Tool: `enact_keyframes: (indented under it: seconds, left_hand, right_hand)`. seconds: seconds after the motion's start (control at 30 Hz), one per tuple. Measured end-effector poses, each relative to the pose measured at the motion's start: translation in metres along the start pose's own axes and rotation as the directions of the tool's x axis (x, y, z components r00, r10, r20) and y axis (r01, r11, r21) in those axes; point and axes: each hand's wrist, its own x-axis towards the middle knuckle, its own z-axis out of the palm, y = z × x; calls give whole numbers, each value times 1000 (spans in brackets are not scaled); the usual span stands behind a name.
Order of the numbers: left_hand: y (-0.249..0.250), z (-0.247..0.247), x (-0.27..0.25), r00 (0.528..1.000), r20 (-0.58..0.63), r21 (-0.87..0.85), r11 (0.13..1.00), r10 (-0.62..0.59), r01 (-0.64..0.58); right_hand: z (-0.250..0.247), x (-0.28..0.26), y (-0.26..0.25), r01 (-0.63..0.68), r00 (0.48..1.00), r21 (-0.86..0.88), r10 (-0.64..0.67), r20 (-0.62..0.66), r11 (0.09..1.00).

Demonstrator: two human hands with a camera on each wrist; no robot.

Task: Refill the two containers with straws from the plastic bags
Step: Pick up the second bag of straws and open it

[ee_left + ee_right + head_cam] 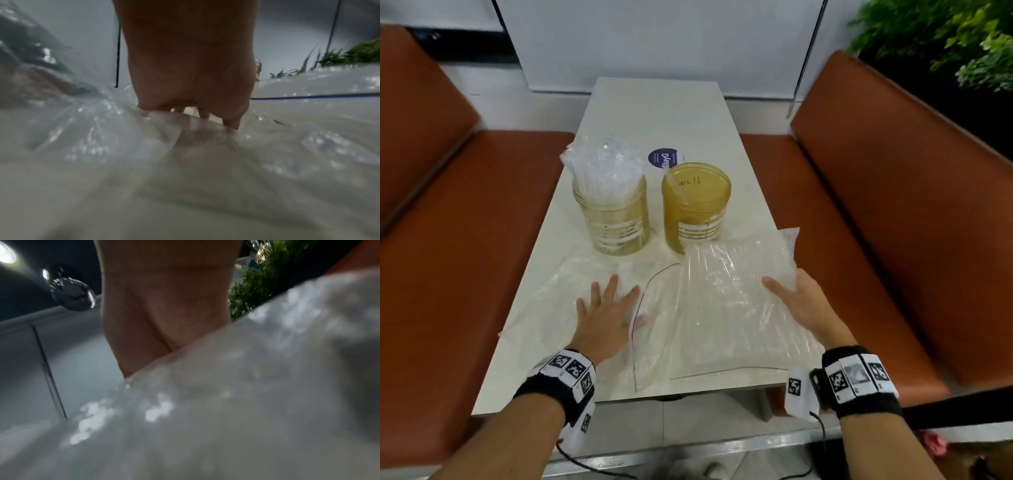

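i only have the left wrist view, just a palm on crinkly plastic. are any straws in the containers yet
Observer: Yes. The left container is packed with clear straws; your view shows no container.
Operator: and the other one
Observer: The right container looks nearly empty, with perhaps one straw leaning inside.
Operator: what is the right hand doing
Observer: The right hand grips the edge of a bag of straws, raising it off the table.
Operator: so what is my hand pressing
Observer: The left hand lies flat, fingers spread, on a flattened plastic bag beside it.
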Motion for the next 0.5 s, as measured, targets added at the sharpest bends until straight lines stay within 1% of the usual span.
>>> enact_keyframes:
  seconds: [0.07,0.13,0.17,0.23,0.3,0.33,0.37,0.43,0.5]
  left_hand:
    - [6,-3,2,999,36,-73,997,1,2]
    - [12,-8,2,1000,28,-245,970,2,4]
    - [15,-14,1,1000,-14,-338,941,5,-10]
    - [20,-28,-4,987,-162,-486,869,19,-97]
    - [28,-48,-16,941,-333,-564,788,55,-246]
    - [32,-60,-24,918,-390,-598,741,65,-306]
    - [39,-72,-33,910,-409,-649,679,68,-342]
    - [53,-98,-52,930,-359,-789,507,79,-347]
    - [66,-119,-62,962,-249,-916,295,116,-273]
  right_hand:
    - [-8,-11,-6,97,993,40,-95,-67,994]
    - [-19,-21,-12,176,977,100,-161,-143,979]
    - [-24,-25,-15,216,966,140,-190,-175,966]
    - [-31,-33,-24,293,944,242,-240,-228,925]
    - [-31,-39,-34,360,923,392,-264,-279,847]
    - [-29,-41,-41,382,916,463,-263,-302,800]
    - [-24,-43,-48,390,915,532,-252,-315,751]
    - [-11,-45,-62,338,940,682,-192,-283,649]
    - [9,-46,-75,235,972,800,-145,-186,552]
